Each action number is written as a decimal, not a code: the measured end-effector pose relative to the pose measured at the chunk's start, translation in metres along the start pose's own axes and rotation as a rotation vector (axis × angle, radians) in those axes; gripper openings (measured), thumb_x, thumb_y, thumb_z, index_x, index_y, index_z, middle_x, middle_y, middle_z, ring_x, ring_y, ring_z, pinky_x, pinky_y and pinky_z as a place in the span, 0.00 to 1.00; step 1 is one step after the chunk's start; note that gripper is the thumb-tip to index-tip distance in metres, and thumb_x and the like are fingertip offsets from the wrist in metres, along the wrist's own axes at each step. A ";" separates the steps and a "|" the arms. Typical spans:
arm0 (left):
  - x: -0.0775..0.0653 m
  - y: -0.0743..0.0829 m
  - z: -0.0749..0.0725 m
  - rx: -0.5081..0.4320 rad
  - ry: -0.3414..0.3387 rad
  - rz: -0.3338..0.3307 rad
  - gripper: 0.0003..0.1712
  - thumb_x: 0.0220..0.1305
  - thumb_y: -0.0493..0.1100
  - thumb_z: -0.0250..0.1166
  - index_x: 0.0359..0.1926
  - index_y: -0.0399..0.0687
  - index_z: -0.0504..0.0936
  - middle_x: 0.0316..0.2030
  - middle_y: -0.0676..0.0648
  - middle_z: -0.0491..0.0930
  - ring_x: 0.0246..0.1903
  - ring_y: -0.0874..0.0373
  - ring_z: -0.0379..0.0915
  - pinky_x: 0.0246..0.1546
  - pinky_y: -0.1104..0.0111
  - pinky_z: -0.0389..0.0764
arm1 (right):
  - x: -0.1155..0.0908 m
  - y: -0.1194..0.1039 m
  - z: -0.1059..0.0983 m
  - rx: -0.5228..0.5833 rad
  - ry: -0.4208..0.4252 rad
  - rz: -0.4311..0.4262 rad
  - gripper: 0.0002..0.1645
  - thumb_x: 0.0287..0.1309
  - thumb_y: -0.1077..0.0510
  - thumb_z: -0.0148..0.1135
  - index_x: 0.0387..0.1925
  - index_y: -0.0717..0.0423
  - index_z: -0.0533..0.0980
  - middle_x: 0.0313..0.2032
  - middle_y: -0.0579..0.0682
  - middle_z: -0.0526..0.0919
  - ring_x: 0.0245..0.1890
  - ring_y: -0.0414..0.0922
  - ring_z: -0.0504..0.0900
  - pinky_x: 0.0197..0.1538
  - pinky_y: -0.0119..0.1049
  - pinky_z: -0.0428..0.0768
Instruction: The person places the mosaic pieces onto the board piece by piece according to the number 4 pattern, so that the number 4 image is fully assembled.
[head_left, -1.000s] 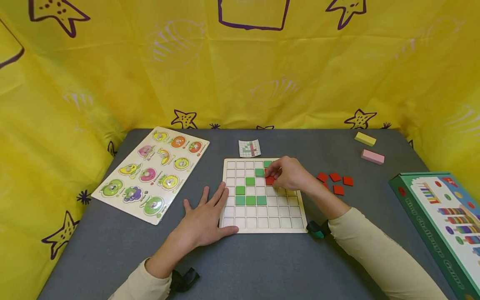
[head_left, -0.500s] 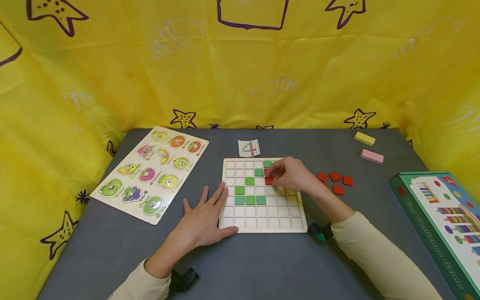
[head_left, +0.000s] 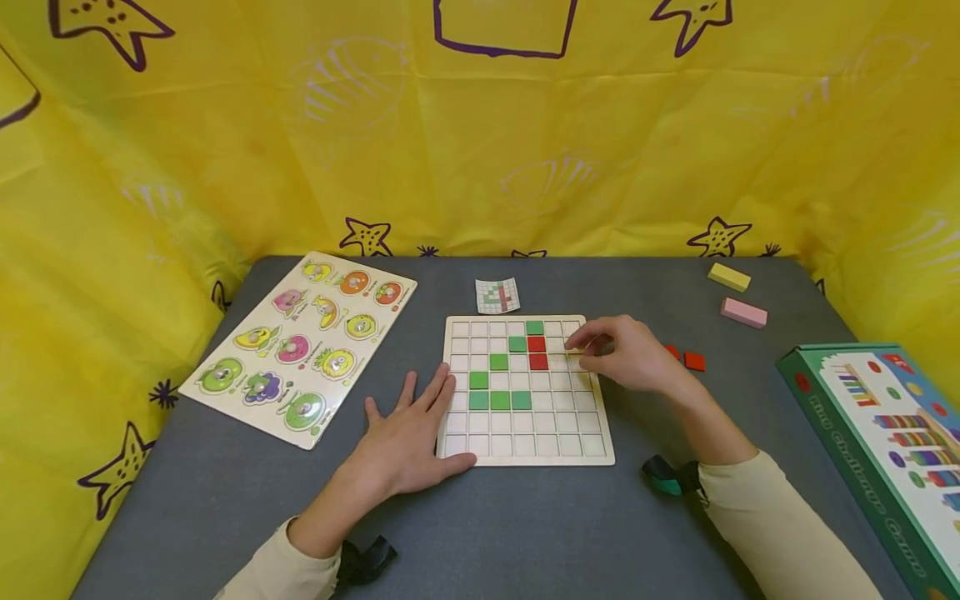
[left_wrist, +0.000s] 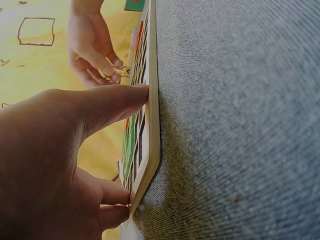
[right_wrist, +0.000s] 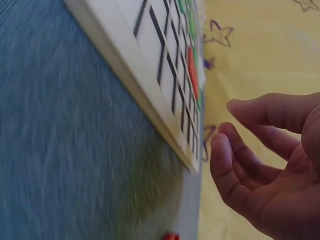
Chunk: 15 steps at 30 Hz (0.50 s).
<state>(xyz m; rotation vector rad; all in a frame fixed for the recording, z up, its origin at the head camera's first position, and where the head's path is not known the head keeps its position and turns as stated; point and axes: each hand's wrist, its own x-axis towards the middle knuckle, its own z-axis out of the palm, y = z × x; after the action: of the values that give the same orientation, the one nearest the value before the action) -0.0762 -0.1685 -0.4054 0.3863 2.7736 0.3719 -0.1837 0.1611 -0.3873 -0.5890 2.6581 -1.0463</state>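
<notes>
A square wooden grid board (head_left: 566,423) lies on the table with several green tiles (head_left: 499,401) and two red tiles (head_left: 537,361) set in its cells. My left hand (head_left: 405,446) rests at the board's left edge, fingers spread; in the left wrist view its thumb (left_wrist: 117,102) lies on the near rim. My right hand (head_left: 626,354) hovers over the board's right side with fingers loosely bent. In the right wrist view, a gap shows between that hand's thumb and fingertips (right_wrist: 221,147), and nothing is between them.
Loose red tiles (head_left: 694,362) lie right of the board, partly hidden by the right hand. A small pattern card (head_left: 497,296) sits behind the board. Around are a fruit puzzle board (head_left: 300,350), yellow block (head_left: 729,277), pink block (head_left: 744,312) and green game box (head_left: 870,467).
My right hand has left the lower red tile and moved right, toward the board's right edge. Both red tiles now show fully in their cells. The left hand stays in place.
</notes>
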 end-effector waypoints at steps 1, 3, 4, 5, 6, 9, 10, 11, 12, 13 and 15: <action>0.000 0.000 0.000 0.002 -0.001 -0.001 0.62 0.62 0.74 0.66 0.84 0.52 0.50 0.85 0.53 0.40 0.82 0.34 0.40 0.60 0.15 0.46 | -0.003 0.002 -0.004 0.001 0.005 -0.003 0.14 0.60 0.66 0.70 0.48 0.57 0.87 0.41 0.54 0.89 0.40 0.47 0.86 0.42 0.38 0.81; 0.000 0.000 0.000 0.005 -0.001 -0.002 0.62 0.62 0.75 0.65 0.84 0.52 0.49 0.85 0.53 0.40 0.82 0.34 0.40 0.60 0.15 0.46 | -0.008 0.005 -0.011 0.005 0.014 -0.006 0.15 0.60 0.66 0.71 0.49 0.57 0.87 0.43 0.55 0.89 0.41 0.48 0.87 0.41 0.37 0.81; 0.000 0.000 0.000 0.006 -0.002 -0.002 0.62 0.62 0.75 0.65 0.84 0.52 0.49 0.85 0.53 0.40 0.82 0.34 0.39 0.60 0.15 0.46 | -0.011 0.007 -0.015 0.007 0.020 -0.004 0.15 0.60 0.66 0.71 0.49 0.58 0.87 0.43 0.56 0.89 0.42 0.48 0.87 0.41 0.36 0.81; 0.000 0.000 0.000 0.006 -0.002 -0.003 0.62 0.62 0.75 0.65 0.84 0.52 0.49 0.85 0.53 0.40 0.82 0.34 0.39 0.60 0.15 0.46 | -0.013 0.009 -0.019 0.007 0.028 0.002 0.15 0.60 0.66 0.71 0.50 0.57 0.87 0.44 0.56 0.89 0.43 0.49 0.87 0.41 0.35 0.81; 0.000 -0.001 0.000 0.006 -0.001 -0.003 0.62 0.62 0.75 0.65 0.84 0.52 0.49 0.85 0.53 0.40 0.82 0.34 0.39 0.60 0.15 0.46 | -0.016 0.010 -0.023 0.006 0.035 0.010 0.15 0.61 0.65 0.71 0.50 0.57 0.87 0.44 0.56 0.89 0.43 0.49 0.87 0.40 0.34 0.81; 0.000 -0.001 0.000 0.002 -0.002 -0.003 0.62 0.62 0.75 0.66 0.84 0.52 0.49 0.85 0.52 0.40 0.82 0.34 0.39 0.60 0.15 0.46 | -0.023 0.017 -0.033 -0.003 0.047 0.029 0.16 0.60 0.65 0.71 0.50 0.56 0.87 0.46 0.56 0.89 0.45 0.50 0.87 0.42 0.32 0.81; 0.000 -0.001 0.000 0.002 -0.002 -0.004 0.62 0.62 0.75 0.65 0.84 0.52 0.49 0.85 0.53 0.40 0.82 0.34 0.39 0.60 0.15 0.46 | -0.025 0.019 -0.036 -0.008 0.048 0.032 0.16 0.60 0.66 0.70 0.50 0.56 0.87 0.46 0.56 0.89 0.45 0.50 0.87 0.44 0.32 0.81; 0.000 -0.001 0.000 0.000 -0.004 -0.005 0.62 0.62 0.75 0.65 0.85 0.53 0.49 0.85 0.53 0.40 0.82 0.34 0.39 0.60 0.15 0.46 | -0.027 0.022 -0.039 -0.011 0.046 0.034 0.16 0.60 0.66 0.70 0.50 0.56 0.87 0.46 0.56 0.89 0.45 0.50 0.87 0.44 0.31 0.81; 0.000 -0.001 0.000 -0.001 -0.005 -0.007 0.62 0.62 0.75 0.65 0.85 0.53 0.49 0.85 0.53 0.40 0.82 0.35 0.39 0.61 0.15 0.45 | -0.029 0.024 -0.042 -0.010 0.043 0.033 0.16 0.60 0.66 0.70 0.50 0.56 0.87 0.46 0.56 0.89 0.45 0.49 0.86 0.45 0.30 0.81; 0.000 -0.001 0.000 -0.002 -0.006 -0.008 0.62 0.62 0.75 0.65 0.85 0.53 0.48 0.85 0.53 0.40 0.82 0.35 0.39 0.61 0.15 0.45 | -0.031 0.026 -0.044 -0.006 0.037 0.031 0.16 0.60 0.67 0.70 0.50 0.57 0.87 0.46 0.56 0.89 0.45 0.49 0.86 0.46 0.30 0.81; 0.000 0.000 0.000 -0.004 -0.005 -0.009 0.62 0.62 0.75 0.66 0.85 0.53 0.49 0.85 0.53 0.40 0.82 0.35 0.39 0.61 0.15 0.45 | -0.033 0.031 -0.047 0.003 0.022 0.033 0.16 0.60 0.67 0.70 0.50 0.58 0.86 0.44 0.56 0.89 0.44 0.49 0.86 0.46 0.29 0.81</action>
<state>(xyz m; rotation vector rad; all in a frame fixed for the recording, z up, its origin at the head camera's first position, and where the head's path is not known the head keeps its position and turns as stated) -0.0767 -0.1689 -0.4054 0.3734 2.7687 0.3741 -0.1794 0.2250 -0.3726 -0.5347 2.6753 -1.0529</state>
